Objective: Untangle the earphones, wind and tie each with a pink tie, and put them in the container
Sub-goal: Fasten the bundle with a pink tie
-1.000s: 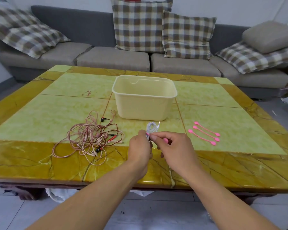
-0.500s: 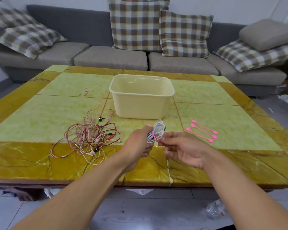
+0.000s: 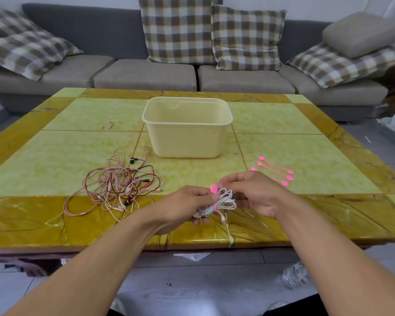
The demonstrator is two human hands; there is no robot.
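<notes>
Left hand [image 3: 182,207] fingers curled round a small coil of white earphone cable [image 3: 217,205], thumb on top pinning the loops. Right hand [image 3: 253,195] fingertips [image 3: 225,182] narrowed onto the upper end of a pink flat-headed silicone tie [image 3: 213,189], strap crossing the coil's middle, round head poking up just beyond the left thumb. Whether tie is fastened: cannot tell. Risk, as judged: tie only laid across, not locked; easing the thumb lets springy loops fan out and an earbud hanging below the fingers drop free. Pulling the strap hard could slide it off the coil's end. Beyond the right knuckles, spare pink ties [image 3: 275,171] on the green-and-amber marble table [image 3: 305,153]. Left of the left hand, tangled pink and red earphone wires [image 3: 116,185], untouched. Further ahead of both hands, cream plastic rectangular container [image 3: 187,137], nothing seen inside.
</notes>
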